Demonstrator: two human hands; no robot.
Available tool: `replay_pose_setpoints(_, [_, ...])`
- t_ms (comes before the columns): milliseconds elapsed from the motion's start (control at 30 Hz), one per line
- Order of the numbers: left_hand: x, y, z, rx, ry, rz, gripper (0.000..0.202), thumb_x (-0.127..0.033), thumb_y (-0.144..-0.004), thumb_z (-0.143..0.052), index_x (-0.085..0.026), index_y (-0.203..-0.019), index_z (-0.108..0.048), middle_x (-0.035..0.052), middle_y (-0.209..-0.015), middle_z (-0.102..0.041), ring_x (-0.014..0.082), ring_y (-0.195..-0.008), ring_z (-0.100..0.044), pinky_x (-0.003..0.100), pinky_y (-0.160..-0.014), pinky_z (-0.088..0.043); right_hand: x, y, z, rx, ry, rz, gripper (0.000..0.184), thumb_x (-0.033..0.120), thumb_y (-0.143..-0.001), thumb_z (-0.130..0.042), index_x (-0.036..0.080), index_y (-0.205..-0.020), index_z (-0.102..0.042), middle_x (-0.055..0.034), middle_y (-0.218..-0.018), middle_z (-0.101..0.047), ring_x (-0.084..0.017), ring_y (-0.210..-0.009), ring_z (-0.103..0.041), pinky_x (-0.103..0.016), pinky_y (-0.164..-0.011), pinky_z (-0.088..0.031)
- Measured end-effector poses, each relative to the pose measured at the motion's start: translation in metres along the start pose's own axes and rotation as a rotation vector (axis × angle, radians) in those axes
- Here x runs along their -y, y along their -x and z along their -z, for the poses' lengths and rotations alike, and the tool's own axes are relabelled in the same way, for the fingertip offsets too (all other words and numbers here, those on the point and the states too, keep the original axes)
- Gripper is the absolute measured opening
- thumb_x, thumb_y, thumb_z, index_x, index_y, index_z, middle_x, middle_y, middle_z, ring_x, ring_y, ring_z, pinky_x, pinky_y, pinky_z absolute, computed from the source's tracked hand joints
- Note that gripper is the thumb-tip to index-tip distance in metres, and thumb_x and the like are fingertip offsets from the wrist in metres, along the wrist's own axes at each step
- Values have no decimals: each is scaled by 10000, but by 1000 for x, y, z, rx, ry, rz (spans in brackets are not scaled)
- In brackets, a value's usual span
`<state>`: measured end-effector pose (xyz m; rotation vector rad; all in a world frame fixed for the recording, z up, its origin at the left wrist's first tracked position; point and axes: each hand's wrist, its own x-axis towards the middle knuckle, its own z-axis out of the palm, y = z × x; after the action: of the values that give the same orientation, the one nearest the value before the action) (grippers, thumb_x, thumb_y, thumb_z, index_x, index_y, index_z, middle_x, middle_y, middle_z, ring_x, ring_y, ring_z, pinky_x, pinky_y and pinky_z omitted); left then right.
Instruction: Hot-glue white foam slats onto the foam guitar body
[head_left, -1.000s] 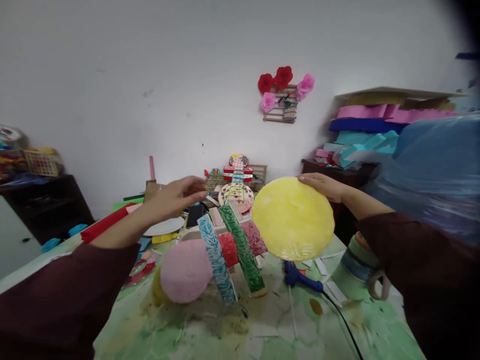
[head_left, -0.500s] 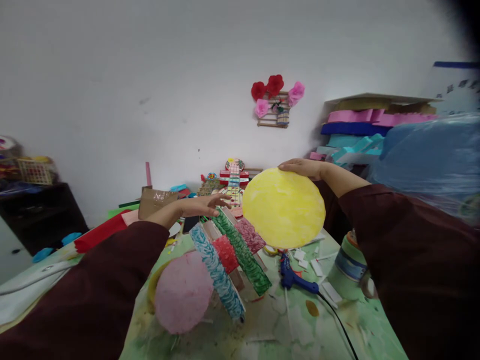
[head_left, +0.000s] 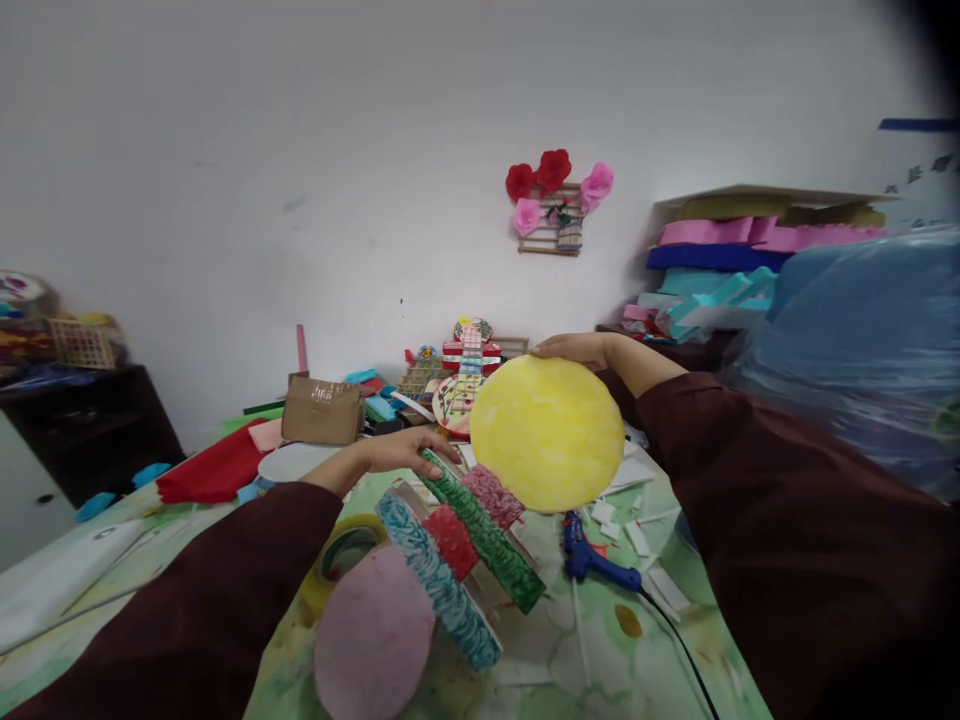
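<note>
My right hand (head_left: 574, 349) grips the top edge of a yellow round disc (head_left: 547, 432) and holds it upright against the right end of a craft frame (head_left: 469, 530). The frame is made of slanted bars wrapped in green, blue, red and pink. My left hand (head_left: 405, 452) lies on the top end of the green bar (head_left: 484, 530), fingers laid over it. A pink round disc (head_left: 373, 638) is fixed at the near end of the blue bar (head_left: 439, 580). The frame stands on the green, stained table (head_left: 570, 660).
A blue glue gun (head_left: 592, 558) with a black cord lies right of the frame among white scraps. A tape roll (head_left: 337, 560), a cardboard box (head_left: 322, 410), red paper (head_left: 206, 470) and a painted guitar model (head_left: 465, 375) sit behind. Foam sheets are stacked at the right wall.
My left hand came down from mid-air onto the top of the green bar. The yellow disc moved left and nearer the frame. The view shifted, so the pink disc looks closer.
</note>
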<state>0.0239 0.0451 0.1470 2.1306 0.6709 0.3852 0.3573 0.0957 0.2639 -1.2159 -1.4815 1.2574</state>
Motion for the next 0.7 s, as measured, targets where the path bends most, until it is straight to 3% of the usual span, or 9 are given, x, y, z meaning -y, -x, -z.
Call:
replay_pose_setpoints(67, [7,4,0,-27,5,12,330,-346,-688,-730,-249,-1004,-738,78,-1059,-704,274,-1004,-637,321,-830,-496,-4,-6,-2,-139,-3,115,103,121,-703,-722,150,-783,-663,-54,-803,-731,-186,-801,-684,-331,-734,-551])
replay_pose_setpoints(133, [14,9,1,-91,28,27,317,-344,-678,-738,-245,-979,-745,78,-1046,-705,265,-987,-639,300,-796,-505,-6,-12,-1,-144,29,162,104,236,-757,-696,149,-810,-670,-60,-836,-730,-189,-813,-680,-346,-752,-544])
replay_pose_setpoints(233, [22,18,4,-260,119,82,296,-341,-655,-762,-229,-928,-751,81,-1014,-708,251,-951,-643,282,-760,-517,-9,-16,6,-134,116,240,284,416,-816,-617,142,-851,-681,-73,-859,-715,-183,-815,-656,-345,-788,-516])
replay_pose_setpoints(333, [29,23,7,-466,342,166,361,-372,-654,-776,-186,-960,-730,88,-960,-710,213,-840,-662,265,-696,-532,-24,-7,13,-407,121,438,325,467,-843,-558,162,-881,-664,-55,-918,-689,-155,-855,-618,-301,-823,-468])
replay_pose_setpoints(400, [32,23,8,-635,506,185,397,-380,-637,-796,-143,-944,-711,95,-914,-713,192,-761,-666,259,-654,-537,-46,4,10,-568,-13,487,326,487,-851,-527,186,-899,-643,-38,-966,-675,-145,-898,-606,-281,-818,-451])
replay_pose_setpoints(467, [34,20,6,-799,637,189,380,-364,-615,-815,-117,-876,-692,102,-858,-716,182,-694,-665,259,-610,-540,-76,17,0,-595,-227,408,338,522,-831,-533,204,-897,-628,-27,-983,-673,-144,-939,-605,-265,-802,-450])
replay_pose_setpoints(533, [34,16,2,-914,725,184,343,-334,-615,-817,-108,-830,-673,105,-810,-716,180,-652,-664,264,-583,-544,-110,28,-18,-570,-280,326,402,582,-817,-510,201,-886,-616,-46,-964,-680,-167,-934,-616,-282,-760,-471])
replay_pose_setpoints(700, [35,12,-13,-1005,792,100,330,-314,-621,-809,-110,-827,-651,75,-772,-707,155,-626,-654,250,-586,-542,-172,47,-72,-395,-397,128,536,711,-786,-439,210,-835,-624,-87,-865,-691,-225,-855,-658,-357,-666,-528])
